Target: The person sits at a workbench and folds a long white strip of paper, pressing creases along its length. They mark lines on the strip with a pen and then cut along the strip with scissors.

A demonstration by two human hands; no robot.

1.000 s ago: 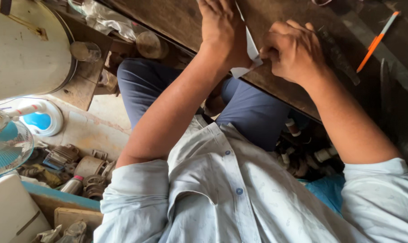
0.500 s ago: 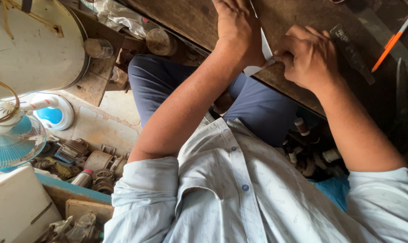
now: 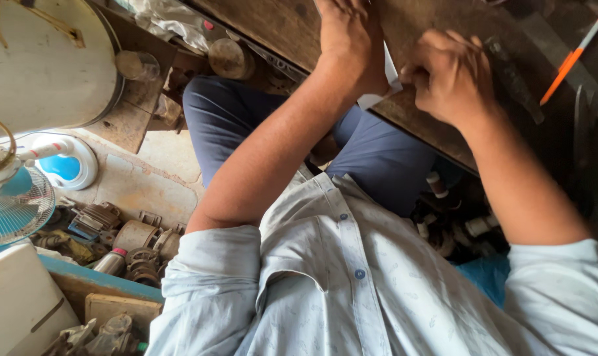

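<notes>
Two hands work on a white sheet of paper [image 3: 386,78] at the near edge of a dark wooden worktop [image 3: 272,23], seen from above over the person's pale shirt. The left hand [image 3: 350,41] lies flat on the sheet, fingers spread and closed on nothing, pressing it down; the right hand [image 3: 452,74] is curled into a loose fist beside it, its fingertips meeting the paper's edge, though whether it pinches the paper or a small tool there cannot be told. Only a narrow strip of the sheet shows between the hands, with one corner hanging off the worktop edge over the blue trousers. An orange pen [image 3: 569,60] lies well apart, to the right. The likely trouble is the overhang: if the flat hand eases its pressure while the right one pulls, the sheet could slide, crease or tear at that corner. Below, the floor holds motor parts [image 3: 124,237] and a small blue fan [image 3: 12,204].
</notes>
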